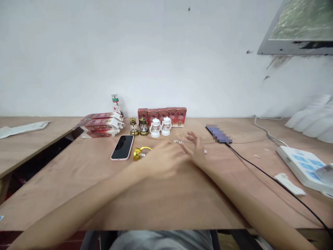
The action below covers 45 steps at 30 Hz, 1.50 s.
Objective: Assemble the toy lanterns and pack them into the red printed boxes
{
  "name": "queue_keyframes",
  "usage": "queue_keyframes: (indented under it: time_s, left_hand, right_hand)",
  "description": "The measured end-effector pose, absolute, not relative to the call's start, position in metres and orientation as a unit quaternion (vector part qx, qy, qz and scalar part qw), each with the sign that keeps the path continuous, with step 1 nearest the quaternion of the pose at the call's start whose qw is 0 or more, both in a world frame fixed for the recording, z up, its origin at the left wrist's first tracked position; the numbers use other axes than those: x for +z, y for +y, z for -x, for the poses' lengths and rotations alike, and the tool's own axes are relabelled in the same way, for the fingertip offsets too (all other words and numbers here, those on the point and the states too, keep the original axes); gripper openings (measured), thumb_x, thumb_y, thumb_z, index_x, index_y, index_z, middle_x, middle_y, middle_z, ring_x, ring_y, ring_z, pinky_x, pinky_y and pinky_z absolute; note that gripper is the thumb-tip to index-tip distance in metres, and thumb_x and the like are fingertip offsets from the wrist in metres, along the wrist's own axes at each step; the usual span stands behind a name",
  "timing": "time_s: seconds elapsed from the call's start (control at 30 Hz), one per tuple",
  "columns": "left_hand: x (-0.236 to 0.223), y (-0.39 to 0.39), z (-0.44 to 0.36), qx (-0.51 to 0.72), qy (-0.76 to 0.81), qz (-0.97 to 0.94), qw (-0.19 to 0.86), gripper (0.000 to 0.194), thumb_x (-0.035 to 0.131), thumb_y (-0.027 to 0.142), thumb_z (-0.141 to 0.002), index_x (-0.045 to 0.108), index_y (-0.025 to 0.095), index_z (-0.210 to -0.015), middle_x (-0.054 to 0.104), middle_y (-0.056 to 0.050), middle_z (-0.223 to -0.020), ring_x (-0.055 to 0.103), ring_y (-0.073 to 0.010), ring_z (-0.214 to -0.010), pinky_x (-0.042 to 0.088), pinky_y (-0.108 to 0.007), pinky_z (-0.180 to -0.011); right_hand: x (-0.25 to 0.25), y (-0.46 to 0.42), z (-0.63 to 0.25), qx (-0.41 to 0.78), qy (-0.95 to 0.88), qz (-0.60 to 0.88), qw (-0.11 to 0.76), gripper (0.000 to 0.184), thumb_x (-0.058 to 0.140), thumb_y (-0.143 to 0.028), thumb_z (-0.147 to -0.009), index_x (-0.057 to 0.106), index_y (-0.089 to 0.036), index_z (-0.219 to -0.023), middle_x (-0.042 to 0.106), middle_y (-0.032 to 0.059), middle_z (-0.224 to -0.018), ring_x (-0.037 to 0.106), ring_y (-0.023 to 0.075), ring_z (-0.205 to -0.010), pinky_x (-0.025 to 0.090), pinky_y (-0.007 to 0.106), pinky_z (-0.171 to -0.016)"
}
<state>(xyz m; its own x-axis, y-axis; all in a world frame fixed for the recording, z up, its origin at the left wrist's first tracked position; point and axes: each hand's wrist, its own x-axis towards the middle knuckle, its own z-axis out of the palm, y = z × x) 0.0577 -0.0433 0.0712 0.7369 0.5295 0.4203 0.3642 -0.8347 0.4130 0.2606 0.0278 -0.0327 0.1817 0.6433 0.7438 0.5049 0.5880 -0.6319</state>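
Both my arms reach over a brown wooden table (166,201). My left hand (162,158) is blurred by motion and hovers just right of a small gold lantern (140,152) lying on its side. My right hand (195,149) is blurred too, its fingers stretched toward several tiny white pieces (179,141) on the table. Behind them stand two dark-gold lanterns (139,126) and two white lanterns (160,127) in a row. A phone (122,147) in a pink case lies face up left of the fallen lantern.
Red boxes (163,115) line the wall behind the lanterns. Flattened red cartons (101,124) are stacked to the left beside a small bottle (116,103). A second phone (219,134) with a black cable (273,178) lies to the right. White packets (304,166) sit far right.
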Motion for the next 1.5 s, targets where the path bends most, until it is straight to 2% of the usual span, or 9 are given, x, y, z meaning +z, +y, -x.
queue_keyframes:
  time_s: [0.13,0.27,0.37,0.43,0.53,0.73,0.9,1.13,1.5]
  left_hand:
    - [0.065,0.003,-0.001,0.237,0.356,-0.904,0.017,0.039,0.054,0.035,-0.079,0.054,0.016,-0.113,0.060,-0.012,-0.116,0.052,-0.0293,-0.108,0.035,-0.049,-0.094]
    - [0.036,0.012,0.021,0.183,0.373,-0.909,-0.026,0.064,0.063,0.055,-0.070,0.047,0.020,-0.120,0.056,-0.011,-0.123,0.047,-0.0298,-0.115,0.027,-0.050,-0.099]
    - [0.023,0.010,0.022,0.152,0.357,-0.921,-0.047,0.071,0.067,0.057,-0.064,0.046,0.020,-0.121,0.056,-0.011,-0.122,0.046,-0.0307,-0.116,0.023,-0.051,-0.100]
    - [0.020,0.009,0.021,0.144,0.355,-0.922,-0.058,0.068,0.069,0.052,-0.065,0.047,0.020,-0.121,0.057,-0.011,-0.121,0.047,-0.0305,-0.116,0.024,-0.050,-0.099]
    - [0.016,0.008,0.019,0.145,0.357,-0.920,-0.072,0.056,0.066,0.042,-0.071,0.048,0.020,-0.120,0.059,-0.010,-0.119,0.050,-0.0286,-0.113,0.029,-0.047,-0.097]
    - [0.009,0.003,0.016,0.178,0.338,-0.919,-0.094,0.051,0.061,0.035,-0.073,0.051,0.018,-0.120,0.060,-0.011,-0.119,0.059,-0.0260,-0.104,0.044,-0.039,-0.087]
    - [0.009,-0.007,0.009,0.248,0.322,-0.912,-0.055,0.050,0.059,0.034,-0.070,0.052,0.020,-0.118,0.064,-0.007,-0.113,0.063,-0.0221,-0.099,0.050,-0.031,-0.083]
    - [0.009,-0.017,0.001,0.273,0.301,-0.913,-0.026,0.051,0.059,0.033,-0.068,0.052,0.021,-0.117,0.065,-0.006,-0.111,0.063,-0.0218,-0.100,0.052,-0.031,-0.084]
    - [0.008,-0.016,0.004,0.287,0.284,-0.915,-0.015,0.052,0.057,0.033,-0.069,0.050,0.020,-0.119,0.064,-0.008,-0.112,0.063,-0.0218,-0.101,0.053,-0.031,-0.083]
  right_hand:
    - [-0.034,0.007,-0.231,-0.013,-0.738,0.400,0.543,0.049,0.057,-0.039,-0.082,0.044,-0.020,-0.125,0.058,0.0122,-0.109,0.061,0.0220,-0.094,0.049,0.041,-0.088]
    - [-0.034,-0.004,-0.220,0.007,-0.800,0.377,0.467,0.049,0.053,-0.037,-0.084,0.043,-0.020,-0.129,0.057,0.0121,-0.111,0.061,0.0210,-0.091,0.051,0.038,-0.083]
    - [-0.033,-0.006,-0.218,0.042,-0.818,0.377,0.432,0.043,0.047,-0.040,-0.087,0.048,-0.019,-0.125,0.060,0.0125,-0.111,0.060,0.0224,-0.096,0.050,0.038,-0.085]
    - [-0.031,-0.008,-0.218,0.081,-0.813,0.374,0.438,0.038,0.038,-0.042,-0.091,0.057,-0.019,-0.114,0.063,0.0118,-0.105,0.060,0.0219,-0.096,0.048,0.038,-0.085]
    - [-0.026,-0.012,-0.214,0.195,-0.778,0.381,0.459,0.047,0.025,-0.048,-0.094,0.062,-0.020,-0.091,0.067,0.0076,-0.084,0.062,0.0171,-0.076,0.050,0.032,-0.072]
    - [-0.025,-0.022,-0.200,0.411,-0.675,0.400,0.464,0.052,0.030,-0.068,-0.084,0.047,-0.021,-0.069,0.053,-0.0030,-0.049,0.047,0.0103,-0.042,0.038,0.022,-0.043]
    - [-0.023,-0.026,-0.197,0.407,-0.660,0.419,0.473,0.055,0.035,-0.073,-0.079,0.042,-0.021,-0.062,0.038,-0.0086,-0.040,0.039,0.0076,-0.034,0.033,0.020,-0.041]
    - [-0.019,-0.027,-0.197,0.412,-0.638,0.419,0.498,0.062,0.035,-0.080,-0.072,0.035,-0.022,-0.051,0.032,-0.0080,-0.043,0.037,0.0063,-0.031,0.030,0.019,-0.034]
    - [-0.019,-0.028,-0.197,0.385,-0.652,0.441,0.481,0.061,0.034,-0.079,-0.073,0.038,-0.022,-0.053,0.036,-0.0070,-0.043,0.039,0.0072,-0.032,0.029,0.020,-0.036]
